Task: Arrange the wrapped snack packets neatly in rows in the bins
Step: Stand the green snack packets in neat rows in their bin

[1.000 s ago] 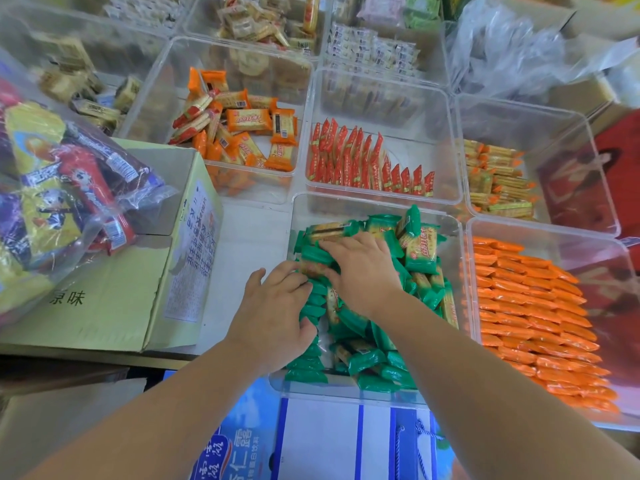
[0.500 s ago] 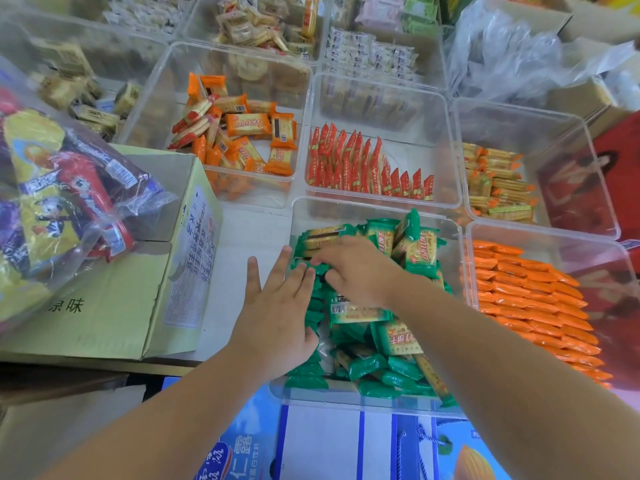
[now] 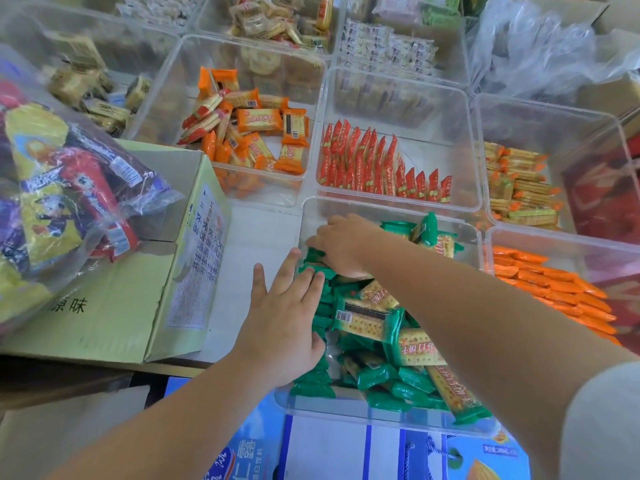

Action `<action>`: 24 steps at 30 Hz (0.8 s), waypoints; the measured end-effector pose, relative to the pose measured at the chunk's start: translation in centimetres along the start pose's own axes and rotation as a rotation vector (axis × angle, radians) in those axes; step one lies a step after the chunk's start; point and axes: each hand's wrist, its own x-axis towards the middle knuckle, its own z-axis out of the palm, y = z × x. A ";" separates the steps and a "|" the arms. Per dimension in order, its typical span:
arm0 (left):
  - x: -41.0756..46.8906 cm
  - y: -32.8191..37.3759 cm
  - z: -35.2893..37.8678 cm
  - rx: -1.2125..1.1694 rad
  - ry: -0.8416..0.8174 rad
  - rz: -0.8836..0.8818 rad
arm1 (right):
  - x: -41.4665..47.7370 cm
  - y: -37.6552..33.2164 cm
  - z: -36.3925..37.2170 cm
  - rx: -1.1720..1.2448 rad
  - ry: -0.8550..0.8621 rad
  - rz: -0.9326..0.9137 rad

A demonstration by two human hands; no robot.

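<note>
left hand [image 3: 281, 323] has flattened, fingers straight, against the green foil-wrapped cracker packets [image 3: 370, 322] in the near clear plastic bin [image 3: 381, 414]; right hand [image 3: 343, 244] now curls over their far end (one row squared, rest jumbled).

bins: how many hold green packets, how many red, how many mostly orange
green packets: 1
red packets: 1
orange packets: 2
total: 4
</note>
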 end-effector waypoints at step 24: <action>0.0 -0.1 0.2 -0.021 -0.010 -0.003 | -0.7 1.3 0.0 0.207 -0.218 0.142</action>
